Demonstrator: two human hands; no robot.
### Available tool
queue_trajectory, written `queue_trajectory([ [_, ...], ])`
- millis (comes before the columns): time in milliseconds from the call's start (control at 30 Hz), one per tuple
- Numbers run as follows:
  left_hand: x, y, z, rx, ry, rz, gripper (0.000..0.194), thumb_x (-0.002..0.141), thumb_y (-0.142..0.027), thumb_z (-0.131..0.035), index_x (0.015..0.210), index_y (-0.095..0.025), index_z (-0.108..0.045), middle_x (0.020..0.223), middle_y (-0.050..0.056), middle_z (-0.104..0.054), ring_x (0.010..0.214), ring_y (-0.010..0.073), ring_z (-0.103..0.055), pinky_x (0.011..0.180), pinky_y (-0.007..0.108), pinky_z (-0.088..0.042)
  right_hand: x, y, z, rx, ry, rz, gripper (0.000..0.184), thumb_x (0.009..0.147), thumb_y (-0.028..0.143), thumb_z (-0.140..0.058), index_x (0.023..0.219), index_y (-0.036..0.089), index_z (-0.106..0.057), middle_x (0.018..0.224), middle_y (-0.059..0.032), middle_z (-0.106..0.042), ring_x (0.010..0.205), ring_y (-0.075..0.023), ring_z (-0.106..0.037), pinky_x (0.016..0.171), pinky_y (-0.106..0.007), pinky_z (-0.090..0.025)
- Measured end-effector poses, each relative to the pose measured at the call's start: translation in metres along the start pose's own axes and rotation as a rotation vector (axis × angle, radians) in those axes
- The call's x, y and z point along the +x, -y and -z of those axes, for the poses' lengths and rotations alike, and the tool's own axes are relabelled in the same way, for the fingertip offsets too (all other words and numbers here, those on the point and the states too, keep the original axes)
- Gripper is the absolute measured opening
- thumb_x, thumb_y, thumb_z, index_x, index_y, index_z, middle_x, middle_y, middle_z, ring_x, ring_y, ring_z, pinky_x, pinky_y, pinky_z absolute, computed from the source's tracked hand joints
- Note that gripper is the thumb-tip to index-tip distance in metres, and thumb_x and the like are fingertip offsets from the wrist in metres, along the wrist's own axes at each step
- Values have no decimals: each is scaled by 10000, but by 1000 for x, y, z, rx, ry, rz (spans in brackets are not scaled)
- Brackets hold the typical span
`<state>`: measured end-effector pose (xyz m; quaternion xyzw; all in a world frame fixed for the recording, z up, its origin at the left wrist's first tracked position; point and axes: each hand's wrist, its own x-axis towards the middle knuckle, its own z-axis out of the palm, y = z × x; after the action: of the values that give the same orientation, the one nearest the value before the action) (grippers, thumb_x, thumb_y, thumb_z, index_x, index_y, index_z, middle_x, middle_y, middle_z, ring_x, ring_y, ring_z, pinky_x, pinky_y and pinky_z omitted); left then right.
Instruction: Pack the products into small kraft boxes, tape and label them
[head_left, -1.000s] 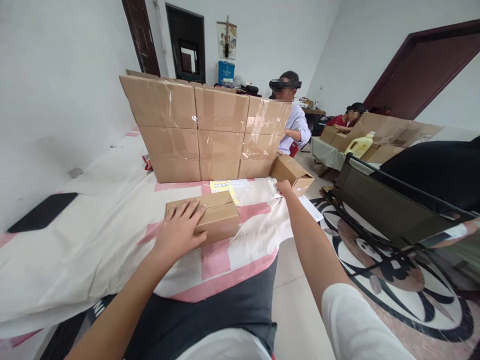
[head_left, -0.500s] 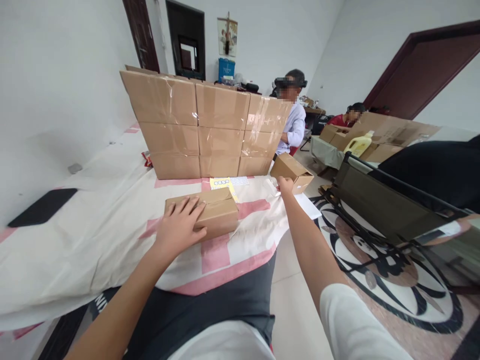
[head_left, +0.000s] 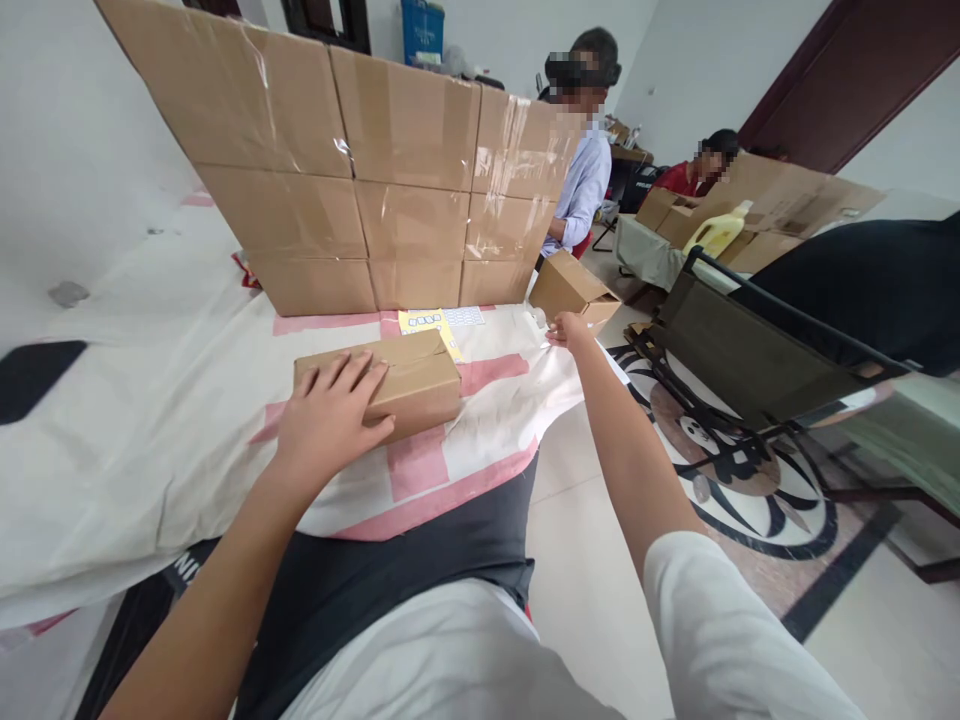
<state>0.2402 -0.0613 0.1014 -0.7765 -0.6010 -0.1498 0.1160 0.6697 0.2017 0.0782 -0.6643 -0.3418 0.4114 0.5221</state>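
Note:
My left hand (head_left: 328,415) lies flat, fingers spread, on top of a small taped cardboard box (head_left: 409,380) that rests on the white and pink cloth (head_left: 150,400). My right hand (head_left: 568,329) reaches far out to the cloth's right edge, its fingers closed around something small and pale that I cannot make out. It is right beside another small cardboard box (head_left: 571,287) at the table corner. A yellow label sheet (head_left: 424,322) lies just behind the first box.
A wall of stacked taped cartons (head_left: 360,170) stands across the back of the table. Two other people sit beyond it at the right. A dark folding frame (head_left: 742,350) and a patterned floor are to my right. A yellow jug (head_left: 718,234) sits among cartons farther back.
The view has tilted down and moved closer to the table. Both hands keep their places, left on the box, right at the cloth's far edge.

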Motion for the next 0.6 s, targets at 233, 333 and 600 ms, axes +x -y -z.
queue_trajectory([
  [233,2,-4,-1,9,15,17,660,897,-452,-530,1501,-191,-478,1617,151,-445,1478,388,-390,1214,549,-264,-13,-10,7,-34,63,-69,173,1009,298,-664,1052,133,-639,836,10,-622,654,-98,-595,602,-234,-549],
  [333,1,-3,-2,17,2,3,656,907,-461,-512,1503,-190,-471,1615,153,-445,1468,389,-399,1202,548,-281,-18,-17,9,6,87,-42,170,1012,289,-660,1077,134,-634,866,9,-621,659,-94,-587,614,-235,-550],
  [600,1,-3,-3,-21,-23,-3,642,904,-451,-497,1481,-171,-496,1598,174,-460,1460,413,-410,1208,575,-274,-22,-34,16,91,23,73,198,847,211,-686,819,212,-490,653,69,-431,652,-108,-503,643,-230,-572],
])
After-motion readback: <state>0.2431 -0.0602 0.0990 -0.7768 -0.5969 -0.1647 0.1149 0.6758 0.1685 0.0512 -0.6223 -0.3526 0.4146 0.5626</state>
